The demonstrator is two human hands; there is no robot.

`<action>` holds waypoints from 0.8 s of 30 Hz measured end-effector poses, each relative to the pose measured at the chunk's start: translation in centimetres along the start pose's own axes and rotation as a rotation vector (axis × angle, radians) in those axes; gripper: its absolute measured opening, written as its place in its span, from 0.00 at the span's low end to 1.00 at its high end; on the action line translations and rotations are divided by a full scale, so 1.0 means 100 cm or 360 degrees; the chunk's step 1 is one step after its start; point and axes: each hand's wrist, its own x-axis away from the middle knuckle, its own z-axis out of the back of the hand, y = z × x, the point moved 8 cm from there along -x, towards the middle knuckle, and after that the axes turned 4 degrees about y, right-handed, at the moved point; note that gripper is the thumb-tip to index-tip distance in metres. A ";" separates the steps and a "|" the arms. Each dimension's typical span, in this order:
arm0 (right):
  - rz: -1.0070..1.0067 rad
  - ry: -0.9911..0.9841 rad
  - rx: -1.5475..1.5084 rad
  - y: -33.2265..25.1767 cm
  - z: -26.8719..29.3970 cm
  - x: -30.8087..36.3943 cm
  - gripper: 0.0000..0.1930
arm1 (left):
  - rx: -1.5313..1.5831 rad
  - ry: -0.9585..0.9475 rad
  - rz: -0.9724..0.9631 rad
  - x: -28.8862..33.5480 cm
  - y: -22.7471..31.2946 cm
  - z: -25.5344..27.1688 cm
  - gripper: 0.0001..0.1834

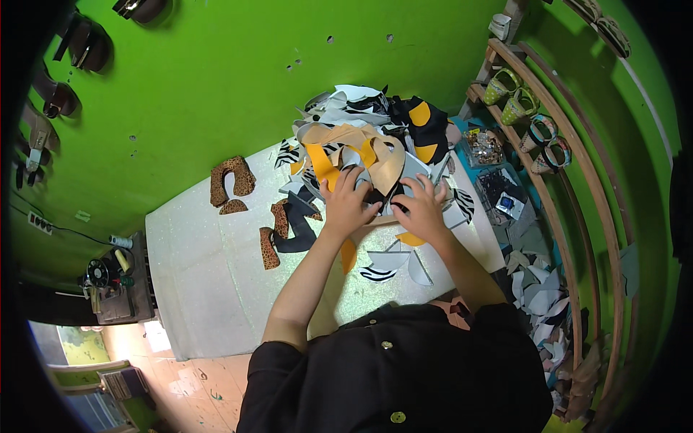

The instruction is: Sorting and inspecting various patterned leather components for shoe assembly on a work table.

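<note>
A person's two bare hands, the left (pixel 348 202) and the right (pixel 421 208), rest side by side on a loose pile of cut flat scraps (pixel 382 167), fingers spread and bent over its near side. Whether either hand pinches a piece cannot be told, because the fingertips are partly lost among the scraps.

Nearest, below the hands, is the wearer's black short-sleeved shirt (pixel 390 372) with pale buttons. Just beyond it, on a table covered in glittery white sheeting (pixel 195 289), lie a black-and-white zebra-striped piece (pixel 377 275) and a pale grey wedge-shaped piece (pixel 419 270). A narrow orange-yellow piece (pixel 349 256) sits beside the left forearm.

Left of the hands, a dark grey curved flat piece (pixel 297 234) lies touching brown leopard-print pieces (pixel 269 249); farther off is a leopard-print arch (pixel 244 175).

The pile fills the far right part of the table, mixing tan, orange-yellow, white, black and zebra-striped scraps. To the right stands a slanting wooden rack (pixel 552 162) holding green patterned sandals (pixel 514 101).

Behind everything is a bright green wall (pixel 216 86), with dark brown sandals (pixel 88 47) along its upper left.
</note>
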 end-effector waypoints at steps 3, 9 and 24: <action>-0.0082 0.0011 -0.0020 -0.004 -0.004 0.003 0.06 | -0.0029 -0.0023 0.0107 0.002 0.002 -0.001 0.15; -0.0155 -0.0053 0.0152 0.009 -0.021 0.014 0.07 | 0.0056 -0.0079 0.0133 0.005 -0.006 -0.007 0.10; -0.0539 -0.0023 0.0152 0.019 -0.022 0.002 0.05 | 0.0323 0.0049 0.0310 -0.002 -0.022 0.003 0.11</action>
